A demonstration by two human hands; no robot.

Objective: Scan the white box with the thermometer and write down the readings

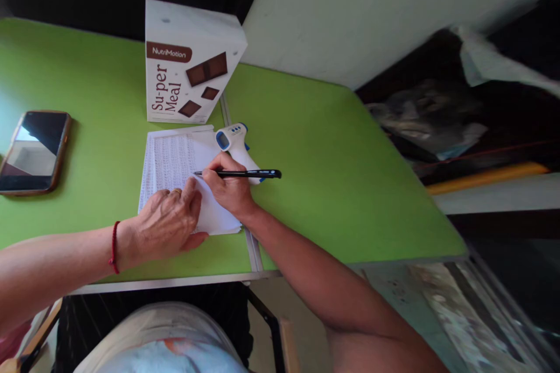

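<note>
So the right hand (230, 186) is pinching a black pen (256, 173) just right of frame centre, and the pen's long axis is running nearly level, tip pointing left. That tip is sitting right at the edge of the block of small writing on the paper stack (219, 213); can't really tell if it's touching. The left hand (166, 221) is resting on the sheet's lower part, gripping nothing, its index fingertip lying just below the pen tip. Thermometer gun (236, 139) is lying just beyond the right hand.
</note>
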